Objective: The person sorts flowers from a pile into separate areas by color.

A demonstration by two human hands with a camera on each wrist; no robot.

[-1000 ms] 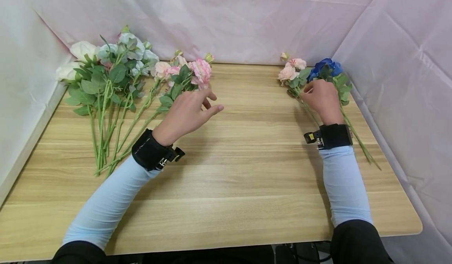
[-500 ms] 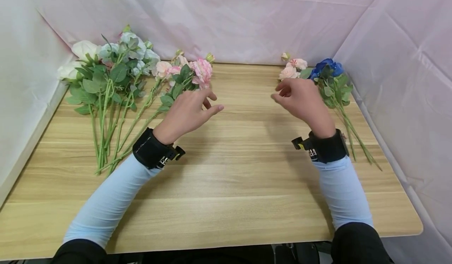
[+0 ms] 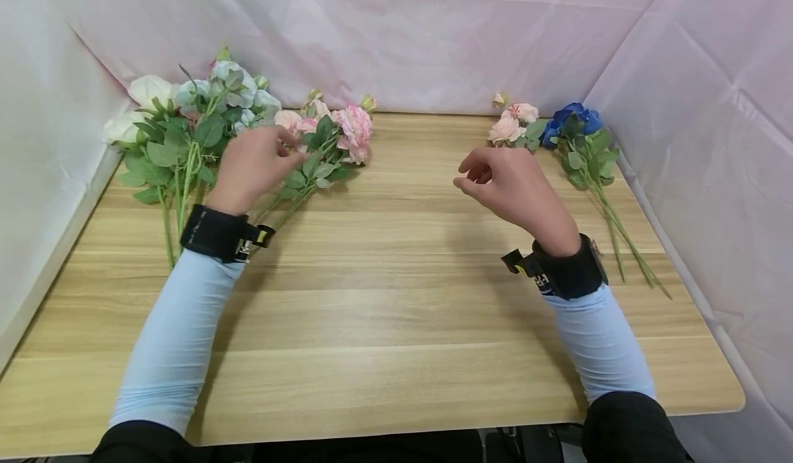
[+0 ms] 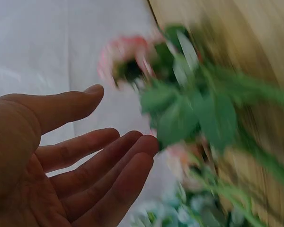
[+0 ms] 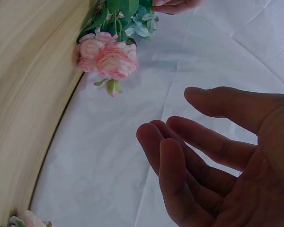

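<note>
Two heaps of artificial flowers lie on the wooden table [image 3: 396,298], and the left hand [image 3: 250,164] is over the bigger one at far left, its fingertips at the pink rose stem [image 3: 328,143], whose blooms point to the far right while its stalk runs back toward the near left under the wrist. That hand's fingers are relaxed and spread in the blurred left wrist view [image 4: 85,161]; whether they touch a leaf I cannot tell. The right hand [image 3: 511,188], loosely curled and holding nothing, hovers mid-table, clearly farther from this stem, with the blue rose [image 3: 570,119] and small pink sprig [image 3: 511,126] lying apart beyond it to the far right.
</note>
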